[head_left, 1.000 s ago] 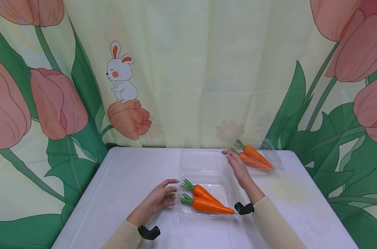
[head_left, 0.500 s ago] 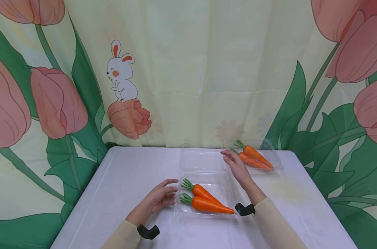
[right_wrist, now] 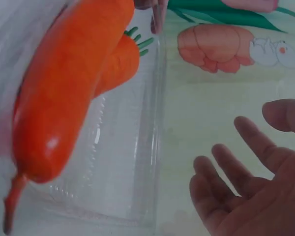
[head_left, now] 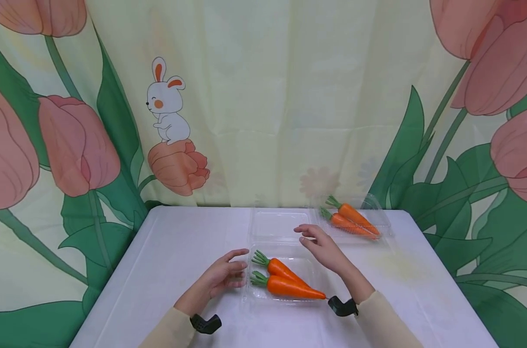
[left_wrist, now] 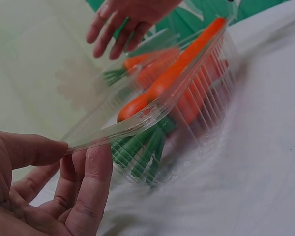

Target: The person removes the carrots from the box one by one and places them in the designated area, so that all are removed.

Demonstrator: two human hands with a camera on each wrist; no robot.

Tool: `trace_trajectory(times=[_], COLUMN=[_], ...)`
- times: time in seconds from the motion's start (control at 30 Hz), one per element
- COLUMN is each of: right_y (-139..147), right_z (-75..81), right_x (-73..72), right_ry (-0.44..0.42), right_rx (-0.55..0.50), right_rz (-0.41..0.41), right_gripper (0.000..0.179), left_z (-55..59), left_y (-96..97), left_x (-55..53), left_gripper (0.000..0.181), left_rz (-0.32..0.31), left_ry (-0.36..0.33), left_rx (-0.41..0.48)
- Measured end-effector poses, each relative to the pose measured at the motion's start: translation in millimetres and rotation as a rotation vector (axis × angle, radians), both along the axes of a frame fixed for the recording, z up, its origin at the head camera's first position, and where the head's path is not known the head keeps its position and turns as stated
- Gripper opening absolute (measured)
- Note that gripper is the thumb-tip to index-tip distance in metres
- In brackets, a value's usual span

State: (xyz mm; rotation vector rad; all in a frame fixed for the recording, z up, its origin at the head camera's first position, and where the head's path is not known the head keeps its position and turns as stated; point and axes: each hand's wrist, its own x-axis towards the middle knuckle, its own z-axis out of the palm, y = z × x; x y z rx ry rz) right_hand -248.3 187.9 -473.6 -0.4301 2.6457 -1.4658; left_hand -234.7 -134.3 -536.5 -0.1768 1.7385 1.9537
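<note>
Right hand shifted leftward, relaxed, empty; left hand pinches clear box by rim.

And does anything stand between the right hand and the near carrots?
From above, nothing visible does: the lid lies folded back behind the near carrots. Lower down, the clear box surrounds them, so the right hand would likely need to enter from the top.

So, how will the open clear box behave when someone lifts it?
The box would probably flex: its clear plastic looks thin. Its open lid might swing, since it lies folded back. The smooth, rounded carrots inside could slide.
</note>
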Motion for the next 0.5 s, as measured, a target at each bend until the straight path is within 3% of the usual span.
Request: trace_trajectory(times=[0.13, 0.37, 0.5], right_y=[-8.4, -19.3, -23.3], right_z=[2.3, 1.5, -8.3], right_x=[18.0, 44.7, 53.2], right_ry=[-0.016, -0.133, -0.153], right_rx=[0.069, 0.143, 0.139], right_rz=[0.042, 0.014, 0.089], right_gripper=[0.029, 0.030, 0.030], left_z=[0.5, 0.2, -0.9], left_y=[-0.4, 0.9, 0.1], left_x=[-0.4, -0.6, 0.6], left_gripper=[0.058, 0.057, 0.057], left_rz=[0.000, -0.005, -0.001], left_ry=[0.002, 0.007, 0.004], left_rx=[-0.002, 0.012, 0.013])
